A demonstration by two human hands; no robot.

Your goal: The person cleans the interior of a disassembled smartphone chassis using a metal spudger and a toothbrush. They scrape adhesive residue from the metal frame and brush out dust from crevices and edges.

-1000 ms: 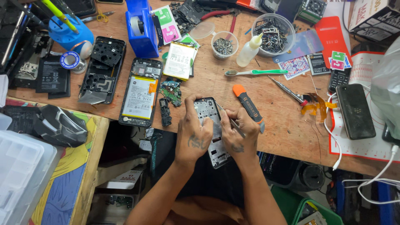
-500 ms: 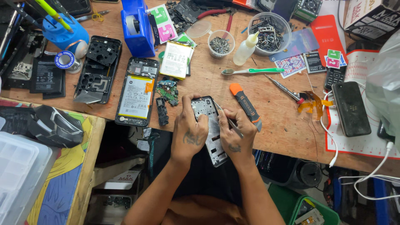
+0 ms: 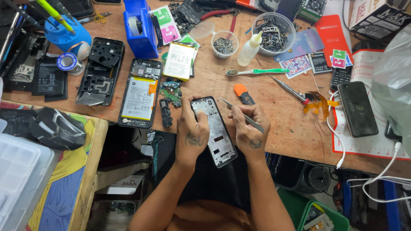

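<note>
- Head view, looking down at a scuffed wooden workbench (image 3: 274, 124) strewn with phone parts; places below are given relative to the phone frame.
- The phone frame (image 3: 214, 130), a flat dark rectangle with rounded corners and cut-out openings, lies tilted over the bench's near edge, its lower end hanging past the wood.
- The left hand (image 3: 192, 128) grasps the frame's left edge, fingers curled over its upper part.
- The right hand (image 3: 249, 128), just right of the frame, is closed around thin metal tweezers (image 3: 240, 114), whose pointed tip slants up and left, close to the frame's top right corner.
- An orange-tipped black pry tool (image 3: 243, 94) lies on the wood just above the right hand.
- Left of the frame lies an opened phone (image 3: 140, 95) with its glossy flat battery exposed; small green circuit boards (image 3: 171, 92) sit between them.
- Above and right, a green-handled toothbrush (image 3: 258, 71) lies flat.
- Further above, a round clear plastic cup (image 3: 224, 42) holds tiny metal screws.
- Well to the right, a black phone (image 3: 357, 108) rests on a white and red mat (image 3: 376, 145).
</note>
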